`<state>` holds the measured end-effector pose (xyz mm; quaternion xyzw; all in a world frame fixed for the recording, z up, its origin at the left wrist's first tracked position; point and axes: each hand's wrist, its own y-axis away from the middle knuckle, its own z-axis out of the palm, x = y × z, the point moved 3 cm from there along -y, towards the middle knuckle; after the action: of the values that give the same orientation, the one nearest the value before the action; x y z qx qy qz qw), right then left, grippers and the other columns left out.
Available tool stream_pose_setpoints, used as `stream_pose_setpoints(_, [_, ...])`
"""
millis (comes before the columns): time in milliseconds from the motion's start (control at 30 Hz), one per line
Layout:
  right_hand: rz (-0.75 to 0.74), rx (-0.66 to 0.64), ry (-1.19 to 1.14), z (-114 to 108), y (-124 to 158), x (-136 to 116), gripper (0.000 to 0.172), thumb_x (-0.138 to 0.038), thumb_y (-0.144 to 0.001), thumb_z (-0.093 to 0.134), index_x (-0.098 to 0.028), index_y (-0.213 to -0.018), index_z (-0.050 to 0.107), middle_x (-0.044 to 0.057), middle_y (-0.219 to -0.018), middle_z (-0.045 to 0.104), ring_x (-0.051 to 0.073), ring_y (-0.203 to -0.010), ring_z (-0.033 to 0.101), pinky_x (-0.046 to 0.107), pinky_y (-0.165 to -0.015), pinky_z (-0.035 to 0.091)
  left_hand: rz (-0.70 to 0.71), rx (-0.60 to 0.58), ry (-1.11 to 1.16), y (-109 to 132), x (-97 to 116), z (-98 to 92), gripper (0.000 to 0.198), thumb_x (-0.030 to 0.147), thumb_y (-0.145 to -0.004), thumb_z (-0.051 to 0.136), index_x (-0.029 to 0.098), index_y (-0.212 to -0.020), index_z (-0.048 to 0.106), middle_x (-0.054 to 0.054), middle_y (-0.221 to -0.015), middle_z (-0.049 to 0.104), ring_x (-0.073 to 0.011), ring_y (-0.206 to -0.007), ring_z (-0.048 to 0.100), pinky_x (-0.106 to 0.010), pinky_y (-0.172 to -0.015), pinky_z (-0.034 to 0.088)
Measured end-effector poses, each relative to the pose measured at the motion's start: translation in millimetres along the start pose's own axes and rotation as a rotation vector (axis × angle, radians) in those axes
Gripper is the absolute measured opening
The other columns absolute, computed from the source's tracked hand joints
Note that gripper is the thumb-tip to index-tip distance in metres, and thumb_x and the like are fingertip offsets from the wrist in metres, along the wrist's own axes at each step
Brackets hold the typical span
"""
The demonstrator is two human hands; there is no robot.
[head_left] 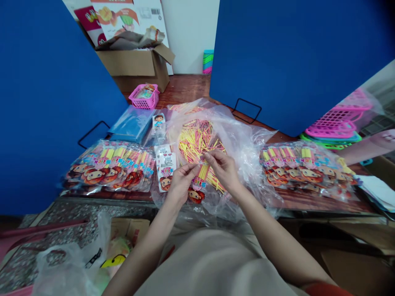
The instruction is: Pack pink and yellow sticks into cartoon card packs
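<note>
My left hand (pixel 182 181) and my right hand (pixel 226 172) are both closed in a pinch at the top edge of a small clear packet (pixel 197 194). Yellow and pink sticks show inside it, above a printed cartoon face. Behind the packet, a loose heap of thin yellow and pink sticks (pixel 194 142) lies on a large clear plastic bag (pixel 243 125). Printed cards (pixel 166 166) with the same cartoon face lie just left of my left hand. My fingertips partly cover the packet's upper edge.
Filled packets are piled at left (pixel 114 166) and right (pixel 296 164). Blue panels (pixel 277 61) flank the wooden table (pixel 185 87). A pink basket (pixel 144 98) and cardboard box (pixel 132 63) stand behind. Another person's arm (pixel 370 147) reaches in at right, near stacked baskets (pixel 336 121).
</note>
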<state>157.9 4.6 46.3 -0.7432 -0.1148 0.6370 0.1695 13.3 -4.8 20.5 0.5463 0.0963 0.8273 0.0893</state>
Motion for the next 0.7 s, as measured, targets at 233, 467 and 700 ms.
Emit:
stream_pose_setpoints(233, [-0.042,-0.218,0.215,-7.5,0.2,-12.8,0.032,-0.046,-0.094,0.052,-0.019,-0.087,0.066,0.004,-0.083,0.064,0.016,-0.079,0.059,0.029,-0.074,0.044,0.001,0.01,0.002,1.4,2.7,-2.2,0.031,0.036,-0.052,0.088,0.016,-0.072,0.074,0.001,-0.066,0.068,-0.0089,-0.06,0.056,-0.021,-0.062,0.045])
stream_pose_setpoints(467, [-0.008,-0.245,0.29,-7.9,-3.1,-8.0,0.032,-0.049,-0.085,0.065,-0.018,-0.078,0.062,0.002,-0.071,0.062,0.014,-0.067,0.055,0.027,-0.063,0.041,0.015,-0.021,-0.001,1.9,1.1,-1.4,0.038,0.043,-0.052,0.089,0.016,-0.074,0.073,0.0,-0.066,0.068,-0.0106,-0.061,0.058,-0.023,-0.061,0.046])
stream_pose_setpoints(700, [0.052,-0.059,-0.096,-36.5,-20.8,-48.4,0.038,-0.059,-0.081,0.064,-0.021,-0.077,0.064,0.001,-0.072,0.064,0.013,-0.063,0.057,0.026,-0.06,0.046,0.174,-0.019,0.015,-7.4,37.6,-21.4,0.058,0.07,-0.076,0.059,0.016,-0.094,0.071,-0.005,-0.073,0.068,-0.0159,-0.069,0.065,-0.029,-0.068,0.052])
